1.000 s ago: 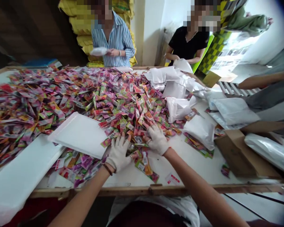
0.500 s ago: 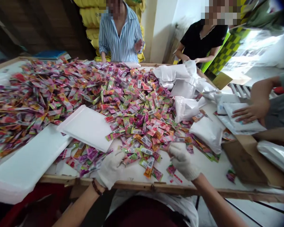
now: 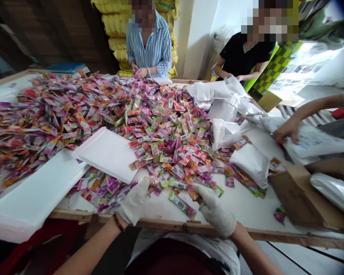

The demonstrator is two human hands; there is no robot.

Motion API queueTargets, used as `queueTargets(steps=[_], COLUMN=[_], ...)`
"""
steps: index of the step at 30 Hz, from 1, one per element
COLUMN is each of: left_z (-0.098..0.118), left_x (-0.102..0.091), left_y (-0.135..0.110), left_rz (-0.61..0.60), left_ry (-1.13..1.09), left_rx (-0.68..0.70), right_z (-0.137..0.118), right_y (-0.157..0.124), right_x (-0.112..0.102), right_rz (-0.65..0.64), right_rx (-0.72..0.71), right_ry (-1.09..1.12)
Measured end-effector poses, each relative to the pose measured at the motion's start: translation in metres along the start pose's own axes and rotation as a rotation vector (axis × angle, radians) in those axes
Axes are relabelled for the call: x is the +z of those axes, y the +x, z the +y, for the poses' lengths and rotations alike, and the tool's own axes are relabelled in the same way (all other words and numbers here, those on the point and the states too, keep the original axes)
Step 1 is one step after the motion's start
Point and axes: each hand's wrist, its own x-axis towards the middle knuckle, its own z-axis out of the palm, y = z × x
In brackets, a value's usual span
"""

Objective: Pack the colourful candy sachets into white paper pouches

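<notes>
Small, colourful plastic packets (image 3: pixel 176 154) lie in a big heap on the white-topped table (image 3: pixel 166 208). My left hand (image 3: pixel 135 202), in a white knit glove, has its fingers closed on packets at the heap's near edge. Also gloved, my right hand (image 3: pixel 216 212) curls its fingers around an orange-looking packet; how many it holds is hidden. A single green and pink packet (image 3: pixel 182 205) lies flat between my hands. To the left of my left hand rests a flat white padded mailer (image 3: pixel 110 152), partly over a stack of white mailers (image 3: pixel 40 194).
Filled white mailers (image 3: pixel 250 162) lie at the right, near an open cardboard box (image 3: pixel 298 198). Across the table stand a person in a striped shirt (image 3: pixel 149 49) and one in black (image 3: pixel 243 53). Another person's hand (image 3: pixel 288 131) grips a mailer at far right.
My right hand has moved left and nearer me, and loose packets there are gone from the tabletop. My left hand shifted slightly. The far-right person has lifted and turned a mailer.
</notes>
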Motion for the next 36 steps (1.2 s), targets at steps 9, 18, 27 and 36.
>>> queueTargets(steps=[9, 18, 27, 36], left_z=[0.004, 0.036, 0.057, 0.055], left_x=[-0.004, 0.008, 0.025, -0.009], left_y=[0.054, 0.073, 0.124, 0.09], left_rz=[-0.294, -0.132, -0.42, -0.226], left_ry=[0.289, -0.031, 0.36, -0.071], left_rx=[0.095, 0.233, 0.317, 0.193], right_z=[-0.013, 0.04, 0.035, 0.055], right_y=[0.047, 0.058, 0.154, 0.117], right_x=[0.031, -0.028, -0.025, -0.064], right_rz=[-0.22, 0.13, -0.2, 0.182], right_rx=[0.24, 0.301, 0.049, 0.21], right_ry=[-0.294, -0.031, -0.256, 0.044])
